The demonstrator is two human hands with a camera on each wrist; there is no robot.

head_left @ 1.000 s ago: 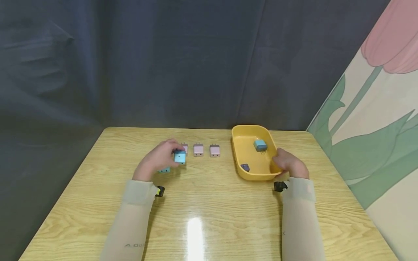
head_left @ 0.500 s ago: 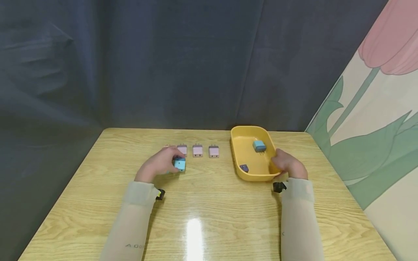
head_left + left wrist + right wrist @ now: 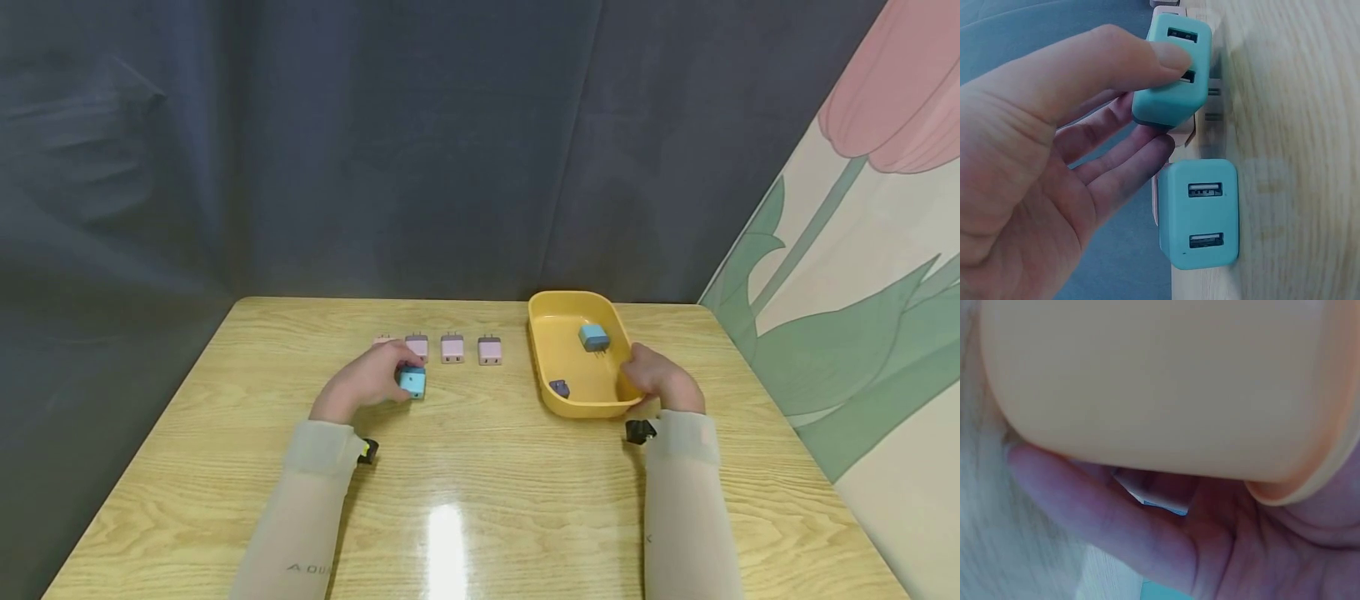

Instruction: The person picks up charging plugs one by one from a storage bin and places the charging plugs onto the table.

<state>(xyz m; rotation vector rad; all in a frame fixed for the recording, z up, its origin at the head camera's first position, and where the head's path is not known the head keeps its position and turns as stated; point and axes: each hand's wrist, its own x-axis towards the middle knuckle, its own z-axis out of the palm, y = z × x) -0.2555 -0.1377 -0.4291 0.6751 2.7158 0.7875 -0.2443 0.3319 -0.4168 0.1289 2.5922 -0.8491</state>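
Observation:
My left hand (image 3: 362, 385) pinches a teal USB wall charger (image 3: 412, 383) low over the table's left half. In the left wrist view its thumb presses the face with the two ports, and the other fingers reach behind. A second teal charger (image 3: 1200, 212) stands beside those fingers; in the head view the hand hides it. My right hand (image 3: 663, 379) grips the near right rim of a yellow plastic bin (image 3: 577, 409). Inside the bin lie a teal charger (image 3: 594, 337) with a dark blue end and a small dark purple piece (image 3: 559, 388).
Several pink chargers (image 3: 452, 349) form a row behind my left hand, prongs toward the back. Wooden tabletop (image 3: 525, 475) spreads in front. A dark curtain (image 3: 420, 150) hangs at the back edge, and a floral panel (image 3: 862, 333) borders the right.
The left hand has lowered the teal charger toward the near side, uncovering more of the pink row. The right hand and bin keep their place; the head view has shifted slightly.

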